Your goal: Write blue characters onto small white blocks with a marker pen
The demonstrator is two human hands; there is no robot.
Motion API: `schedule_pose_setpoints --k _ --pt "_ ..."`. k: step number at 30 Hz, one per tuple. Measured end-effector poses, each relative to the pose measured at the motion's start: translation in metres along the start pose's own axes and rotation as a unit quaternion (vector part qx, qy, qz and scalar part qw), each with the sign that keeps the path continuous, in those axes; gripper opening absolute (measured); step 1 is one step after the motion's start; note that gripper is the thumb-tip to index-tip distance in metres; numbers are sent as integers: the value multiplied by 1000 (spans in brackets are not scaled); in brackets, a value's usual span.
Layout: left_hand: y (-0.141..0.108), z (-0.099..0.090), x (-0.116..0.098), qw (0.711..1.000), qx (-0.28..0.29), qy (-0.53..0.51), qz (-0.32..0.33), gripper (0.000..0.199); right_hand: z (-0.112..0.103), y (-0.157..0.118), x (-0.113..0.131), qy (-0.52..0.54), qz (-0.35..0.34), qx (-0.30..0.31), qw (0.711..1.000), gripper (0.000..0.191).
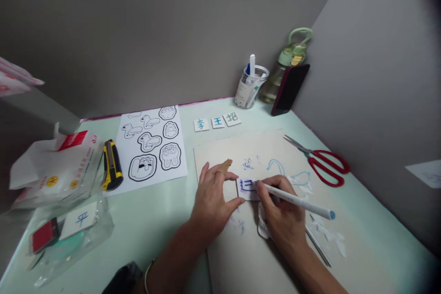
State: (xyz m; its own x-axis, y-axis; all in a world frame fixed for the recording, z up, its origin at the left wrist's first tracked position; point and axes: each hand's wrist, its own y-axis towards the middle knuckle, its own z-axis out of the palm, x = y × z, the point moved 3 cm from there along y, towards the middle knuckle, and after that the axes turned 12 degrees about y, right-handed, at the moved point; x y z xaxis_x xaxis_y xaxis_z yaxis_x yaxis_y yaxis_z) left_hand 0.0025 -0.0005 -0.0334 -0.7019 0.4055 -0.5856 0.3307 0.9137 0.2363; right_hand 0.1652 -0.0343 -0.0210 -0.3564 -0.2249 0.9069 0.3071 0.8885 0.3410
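A small white square with blue-purple strokes lies on a beige board. My left hand steadies its left side, thumb at the lower corner and a finger at the upper one. A tan bandage wraps one finger of that hand. In my right hand is a white marker pen with a blue end cap. The pen slants down to the square, and my fingers hide its tip. Part of the square's right side is also covered. Blue and purple scribbles mark the board around my hands.
Red-handled scissors lie right, near paper scraps and a thin metal tool. Behind stand a pen jar, a bottle and a phone. Left are lettered squares, a printed sheet, a utility knife and a tissue pack.
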Motion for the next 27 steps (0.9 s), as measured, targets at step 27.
schedule_pose_setpoints --k 27 --pt "-1 2 1 1000 -11 2 1 80 3 -1 0 -4 3 70 998 13"
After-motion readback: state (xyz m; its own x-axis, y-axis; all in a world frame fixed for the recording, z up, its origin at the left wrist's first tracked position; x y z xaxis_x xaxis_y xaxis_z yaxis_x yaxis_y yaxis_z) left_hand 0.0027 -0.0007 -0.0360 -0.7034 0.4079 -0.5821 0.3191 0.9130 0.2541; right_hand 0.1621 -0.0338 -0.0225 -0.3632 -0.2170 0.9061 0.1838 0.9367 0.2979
